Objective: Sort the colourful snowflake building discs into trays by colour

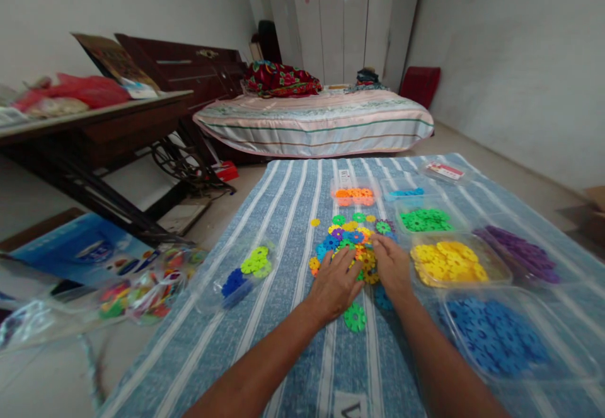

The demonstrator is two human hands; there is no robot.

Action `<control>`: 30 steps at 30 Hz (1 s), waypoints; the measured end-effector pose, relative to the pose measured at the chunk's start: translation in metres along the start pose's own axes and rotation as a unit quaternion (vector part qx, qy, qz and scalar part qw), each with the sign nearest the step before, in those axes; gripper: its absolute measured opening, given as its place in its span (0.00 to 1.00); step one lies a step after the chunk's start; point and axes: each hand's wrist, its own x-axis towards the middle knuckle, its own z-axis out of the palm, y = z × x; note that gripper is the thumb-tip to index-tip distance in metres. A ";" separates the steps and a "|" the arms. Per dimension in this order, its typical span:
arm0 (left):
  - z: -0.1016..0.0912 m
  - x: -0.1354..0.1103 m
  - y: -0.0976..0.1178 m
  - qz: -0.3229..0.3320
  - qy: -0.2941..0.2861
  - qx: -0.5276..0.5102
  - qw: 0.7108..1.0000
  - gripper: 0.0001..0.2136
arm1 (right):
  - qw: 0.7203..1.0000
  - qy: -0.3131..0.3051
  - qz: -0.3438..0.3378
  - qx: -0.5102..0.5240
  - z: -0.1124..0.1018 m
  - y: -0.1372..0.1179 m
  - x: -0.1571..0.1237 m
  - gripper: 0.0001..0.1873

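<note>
A loose heap of mixed-colour plastic snowflake discs (347,238) lies in the middle of the striped cloth. My left hand (334,282) rests over the near left side of the heap, its fingers stretched out and apart. At the heap's right edge is my right hand (391,267), fingers extended towards the discs; what lies under its fingertips is hidden. Just below my left hand a single green disc (354,318) lies flat. Beside my right hand stands a clear tub of yellow discs (449,262).
Further tubs hold orange (354,196), green (425,220), light-blue (407,192), purple (522,254) and dark-blue discs (496,336). A clear container with lime discs (256,261) and navy discs (235,282) sits left. A lidded box (444,171) is at the far right corner. Beyond stands a bed (312,125).
</note>
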 end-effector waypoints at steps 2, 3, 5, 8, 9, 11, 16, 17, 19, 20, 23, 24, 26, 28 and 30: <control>0.000 0.003 -0.009 -0.023 0.012 0.000 1.000 0.15 | 0.998 -0.011 -0.001 0.056 0.000 -0.006 -0.001 0.19; 0.000 0.004 -0.012 -0.032 0.015 -0.003 0.999 0.14 | 0.997 -0.014 -0.006 0.070 -0.001 -0.008 -0.002 0.19; -0.002 0.007 -0.016 -0.047 0.023 -0.013 0.999 0.13 | 0.998 -0.003 -0.020 0.052 -0.003 -0.009 -0.001 0.20; -0.006 0.007 -0.013 -0.067 0.039 -0.030 0.997 0.12 | 0.997 0.037 -0.041 -0.049 -0.005 -0.005 0.001 0.21; -0.008 0.006 -0.009 -0.071 0.043 -0.033 0.996 0.11 | 0.995 0.044 -0.044 -0.077 -0.006 -0.002 0.002 0.21; -0.011 0.003 0.004 -0.066 0.044 -0.041 0.996 0.11 | 0.994 0.044 -0.035 -0.096 -0.007 0.002 0.003 0.21; -0.012 -0.006 0.042 0.043 -0.005 -0.085 0.995 0.18 | 0.998 0.040 0.026 -0.029 -0.008 0.009 0.005 0.19; -0.011 -0.007 0.047 0.055 -0.014 -0.088 0.995 0.18 | 0.998 0.041 0.037 -0.008 -0.008 0.010 0.005 0.18; -0.008 -0.006 0.052 0.054 -0.021 -0.082 0.995 0.18 | 0.996 0.040 0.065 0.048 -0.006 0.012 0.006 0.17; -0.007 -0.005 0.052 0.047 -0.022 -0.075 0.996 0.17 | 0.992 0.037 0.083 0.084 -0.005 0.013 0.006 0.17; -0.002 -0.003 0.047 0.036 -0.020 -0.047 0.998 0.10 | 0.969 0.020 0.132 0.206 -0.001 0.014 0.005 0.15; -0.001 -0.004 0.044 0.036 -0.018 -0.036 0.999 0.08 | 0.962 0.018 0.139 0.234 0.000 0.014 0.005 0.15; 0.000 -0.006 0.038 0.037 -0.010 -0.015 0.999 0.07 | 0.960 0.027 0.136 0.243 0.000 0.014 0.004 0.15; 0.000 -0.011 0.033 0.040 0.001 -0.003 0.999 0.07 | 0.972 0.048 0.119 0.196 0.000 0.014 0.005 0.16; 0.000 -0.016 0.030 0.044 0.015 -0.002 0.999 0.07 | 0.983 0.061 0.102 0.138 -0.001 0.016 0.005 0.17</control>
